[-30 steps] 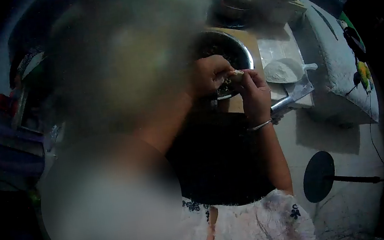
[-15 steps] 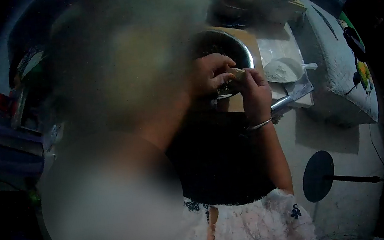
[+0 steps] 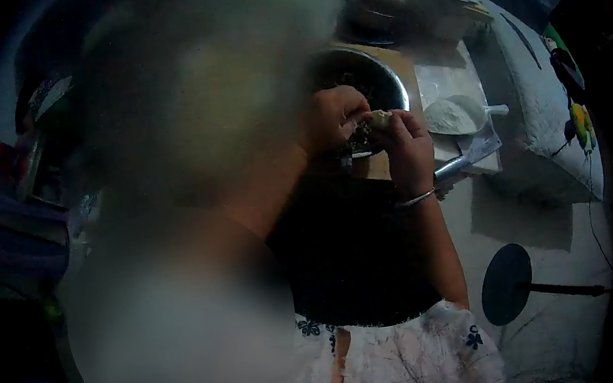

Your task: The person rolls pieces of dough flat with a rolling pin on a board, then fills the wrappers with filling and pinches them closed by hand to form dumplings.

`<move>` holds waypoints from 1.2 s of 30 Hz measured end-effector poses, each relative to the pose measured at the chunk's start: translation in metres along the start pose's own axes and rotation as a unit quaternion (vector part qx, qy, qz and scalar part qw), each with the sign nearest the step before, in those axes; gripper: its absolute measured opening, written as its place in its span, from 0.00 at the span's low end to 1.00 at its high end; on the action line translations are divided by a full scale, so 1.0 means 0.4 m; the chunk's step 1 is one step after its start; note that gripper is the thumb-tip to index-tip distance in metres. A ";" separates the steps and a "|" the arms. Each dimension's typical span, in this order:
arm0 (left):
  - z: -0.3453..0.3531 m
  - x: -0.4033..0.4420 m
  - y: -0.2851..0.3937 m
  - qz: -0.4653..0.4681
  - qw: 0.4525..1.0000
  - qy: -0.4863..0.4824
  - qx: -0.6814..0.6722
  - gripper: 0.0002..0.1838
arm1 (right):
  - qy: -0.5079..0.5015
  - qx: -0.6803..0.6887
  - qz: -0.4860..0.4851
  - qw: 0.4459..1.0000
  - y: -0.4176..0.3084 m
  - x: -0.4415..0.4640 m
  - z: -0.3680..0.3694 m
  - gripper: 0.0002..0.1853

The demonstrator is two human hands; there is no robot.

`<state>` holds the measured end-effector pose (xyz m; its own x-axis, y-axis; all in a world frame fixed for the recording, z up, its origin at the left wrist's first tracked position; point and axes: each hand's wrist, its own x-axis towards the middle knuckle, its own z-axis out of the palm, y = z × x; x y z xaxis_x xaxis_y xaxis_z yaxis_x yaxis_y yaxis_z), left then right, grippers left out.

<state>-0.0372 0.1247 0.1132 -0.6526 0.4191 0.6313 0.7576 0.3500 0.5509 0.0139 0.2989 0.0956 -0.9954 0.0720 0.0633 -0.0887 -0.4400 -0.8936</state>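
A small pale dough piece, shaped like a dumpling (image 3: 380, 118), is pinched between my two hands over a metal bowl (image 3: 403, 89). My right hand (image 3: 409, 144), with a bangle at the wrist, grips it by the fingertips from the right. Curled closed, my left hand (image 3: 336, 117) presses thumb and fingers against its left edge. Dark chopped filling (image 3: 363, 140) shows inside the bowl, partly covered by my left hand. A blurred patch hides much of the left forearm and the bowl's left side.
Right of the bowl, a white scoop (image 3: 477, 115) holds white flour (image 3: 451, 114). A shiny metal cylinder (image 3: 450, 167) lies just below it. A dark pot (image 3: 375, 14) stands behind the bowl. A dark round disc on a rod (image 3: 508, 284) is at lower right.
My left fingers have drawn together, and the hand has shifted slightly left. More of the dumpling and the filling shows now. My right hand stays nearly in place.
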 end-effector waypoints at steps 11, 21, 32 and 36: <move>-0.019 -0.013 -0.006 0.058 0.998 0.000 -0.024 0.09 | 0.009 -0.148 -0.119 0.982 0.037 0.012 0.020 0.07; -0.017 -0.029 -0.021 0.031 0.998 0.039 -0.037 0.05 | 0.002 -0.236 -0.115 0.965 0.040 0.012 0.018 0.07; -0.026 -0.036 -0.045 0.053 0.997 0.030 -0.038 0.05 | -0.039 -0.230 -0.108 0.966 0.026 0.018 0.024 0.07; -0.026 -0.037 -0.050 0.042 0.998 0.027 -0.038 0.06 | -0.054 -0.257 -0.163 0.951 0.043 0.033 0.011 0.07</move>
<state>-0.0428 0.1026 0.0985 -0.5875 0.3973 0.7050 0.8085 0.2496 0.5330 -0.0011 0.2883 0.0829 -0.9187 0.0254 0.3941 -0.3906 0.0882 -0.9163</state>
